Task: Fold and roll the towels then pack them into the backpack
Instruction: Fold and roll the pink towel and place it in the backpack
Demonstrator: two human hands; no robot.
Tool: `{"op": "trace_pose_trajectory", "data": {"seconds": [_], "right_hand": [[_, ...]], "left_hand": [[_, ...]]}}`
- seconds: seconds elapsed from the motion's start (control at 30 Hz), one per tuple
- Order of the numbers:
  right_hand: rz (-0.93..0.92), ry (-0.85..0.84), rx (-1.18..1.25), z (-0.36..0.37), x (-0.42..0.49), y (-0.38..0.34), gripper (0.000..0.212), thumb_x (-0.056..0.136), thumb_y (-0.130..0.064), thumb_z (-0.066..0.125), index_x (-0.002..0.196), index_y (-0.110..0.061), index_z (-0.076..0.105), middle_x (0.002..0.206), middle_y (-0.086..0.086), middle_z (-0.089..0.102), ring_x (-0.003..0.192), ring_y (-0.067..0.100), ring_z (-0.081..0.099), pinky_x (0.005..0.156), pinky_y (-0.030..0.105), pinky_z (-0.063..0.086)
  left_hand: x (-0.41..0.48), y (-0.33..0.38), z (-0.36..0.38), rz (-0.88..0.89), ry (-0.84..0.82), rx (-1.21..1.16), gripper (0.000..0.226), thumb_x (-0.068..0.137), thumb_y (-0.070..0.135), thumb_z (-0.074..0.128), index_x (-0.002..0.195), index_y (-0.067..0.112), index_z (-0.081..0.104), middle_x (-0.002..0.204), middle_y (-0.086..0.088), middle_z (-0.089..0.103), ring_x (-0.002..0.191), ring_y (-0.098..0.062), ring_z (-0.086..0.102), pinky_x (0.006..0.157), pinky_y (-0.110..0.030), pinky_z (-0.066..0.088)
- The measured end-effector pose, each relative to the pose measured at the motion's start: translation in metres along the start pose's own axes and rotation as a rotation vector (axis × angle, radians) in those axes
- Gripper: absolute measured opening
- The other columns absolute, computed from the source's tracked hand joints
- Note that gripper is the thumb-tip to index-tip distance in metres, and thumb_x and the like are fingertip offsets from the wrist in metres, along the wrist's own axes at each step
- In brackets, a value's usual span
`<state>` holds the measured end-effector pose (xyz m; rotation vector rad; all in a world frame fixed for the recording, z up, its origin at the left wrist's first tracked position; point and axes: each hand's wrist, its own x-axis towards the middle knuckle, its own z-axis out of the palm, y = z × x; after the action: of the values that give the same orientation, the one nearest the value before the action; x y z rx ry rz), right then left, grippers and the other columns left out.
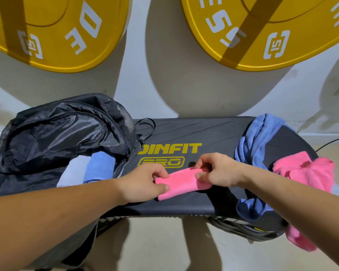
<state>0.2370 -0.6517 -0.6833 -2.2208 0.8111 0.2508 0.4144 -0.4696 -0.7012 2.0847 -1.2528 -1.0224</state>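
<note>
Now both your hands, left [145, 182] & right [217, 171], pinch the small rolled pink cloth towel [181, 182] on the black desk [213, 133], keeping the roll tight.

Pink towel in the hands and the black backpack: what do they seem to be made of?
The pink towel looks like soft, matte cloth, probably microfibre or terry: fuzzy surface, thick rounded folds, no shine. The backpack looks like thin glossy synthetic, likely nylon or polyester: it crinkles and catches highlights, with a mesh panel on its side.
</note>
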Motion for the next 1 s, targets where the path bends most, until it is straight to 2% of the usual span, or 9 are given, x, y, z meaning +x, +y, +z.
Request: {"op": "trace_pose_trajectory", "data": {"seconds": [0.1,0.33,0.43,0.53,0.7,0.77,0.83,0.9,1.0], "right_hand": [[-0.017,-0.043,-0.067,-0.002,-0.002,-0.004,0.014,0.079,-0.022,0.076,0.088,-0.025,0.065,0.093,-0.003,0.067,0.085,0.018,0.063,0.074,0.026,0.051],[-0.060,-0.107,-0.052,-0.002,-0.008,-0.006,0.017,0.070,-0.011,0.076,0.083,-0.019,0.067,0.074,-0.007,0.063,0.065,0.012,0.056,0.055,0.020,0.046],[-0.055,-0.102,-0.033,-0.004,-0.009,-0.003,0.021,0.069,-0.011,0.077,0.085,-0.019,0.069,0.079,-0.003,0.068,0.067,0.011,0.058,0.059,0.027,0.051],[-0.066,-0.102,0.079,-0.005,-0.010,-0.003,0.033,0.068,-0.006,0.077,0.095,-0.021,0.065,0.083,-0.001,0.063,0.067,0.012,0.053,0.059,0.028,0.046],[-0.151,-0.065,0.203,-0.008,-0.005,-0.022,0.033,0.083,-0.005,0.073,0.110,-0.022,0.065,0.098,0.002,0.069,0.078,0.013,0.059,0.069,0.023,0.051],[-0.170,-0.031,0.178,-0.015,0.000,-0.038,0.027,0.084,-0.008,0.071,0.107,-0.023,0.070,0.101,0.000,0.074,0.086,0.015,0.066,0.075,0.024,0.055],[-0.193,-0.013,0.159,-0.021,0.007,-0.059,0.023,0.084,-0.007,0.069,0.100,-0.023,0.076,0.094,-0.006,0.075,0.085,0.009,0.068,0.071,0.017,0.054],[-0.228,-0.015,0.165,-0.022,0.014,-0.084,0.023,0.082,-0.006,0.069,0.096,-0.022,0.078,0.091,-0.004,0.077,0.080,0.006,0.067,0.070,0.017,0.055],[-0.315,0.001,0.193,-0.010,0.028,-0.127,0.022,0.082,-0.009,0.073,0.103,-0.018,0.075,0.096,0.001,0.077,0.078,0.008,0.066,0.075,0.023,0.056]], "left_hand": [[-0.005,0.009,0.007,0.009,0.037,0.026,0.023,0.070,0.010,0.080,0.085,0.020,0.066,0.090,0.009,0.058,0.074,-0.002,0.052,0.066,-0.013,0.042],[-0.005,0.015,0.016,-0.018,-0.001,0.046,0.035,0.055,0.010,0.076,0.083,0.024,0.060,0.093,-0.002,0.065,0.070,-0.011,0.053,0.056,-0.026,0.042],[-0.006,0.017,0.015,0.004,-0.019,0.008,0.057,0.057,0.027,0.071,0.111,0.039,0.057,0.097,0.013,0.066,0.086,-0.007,0.065,0.078,-0.030,0.057],[-0.009,0.021,0.005,0.067,-0.031,0.192,0.079,0.062,0.038,0.062,0.139,0.045,0.044,0.110,0.020,0.065,0.106,-0.006,0.061,0.097,-0.032,0.051],[-0.025,0.039,-0.020,0.168,-0.030,0.482,0.043,0.072,0.038,0.049,0.113,0.028,0.060,0.097,0.008,0.066,0.097,-0.016,0.056,0.083,-0.041,0.053],[-0.036,0.043,-0.029,0.138,-0.047,0.377,0.036,0.075,0.034,0.056,0.109,0.025,0.064,0.088,0.004,0.066,0.078,-0.011,0.059,0.072,-0.040,0.054],[-0.046,0.044,-0.042,0.143,-0.043,0.244,0.028,0.082,0.027,0.067,0.110,0.022,0.068,0.081,0.002,0.067,0.064,-0.004,0.052,0.063,-0.027,0.049],[-0.059,0.041,-0.059,0.141,0.003,0.189,0.025,0.087,0.024,0.069,0.112,0.020,0.071,0.084,0.000,0.069,0.064,-0.002,0.051,0.062,-0.023,0.044],[-0.088,0.020,-0.093,0.046,0.114,0.156,0.020,0.088,0.023,0.064,0.105,0.018,0.071,0.085,-0.002,0.071,0.071,-0.006,0.056,0.071,-0.034,0.051]]}}
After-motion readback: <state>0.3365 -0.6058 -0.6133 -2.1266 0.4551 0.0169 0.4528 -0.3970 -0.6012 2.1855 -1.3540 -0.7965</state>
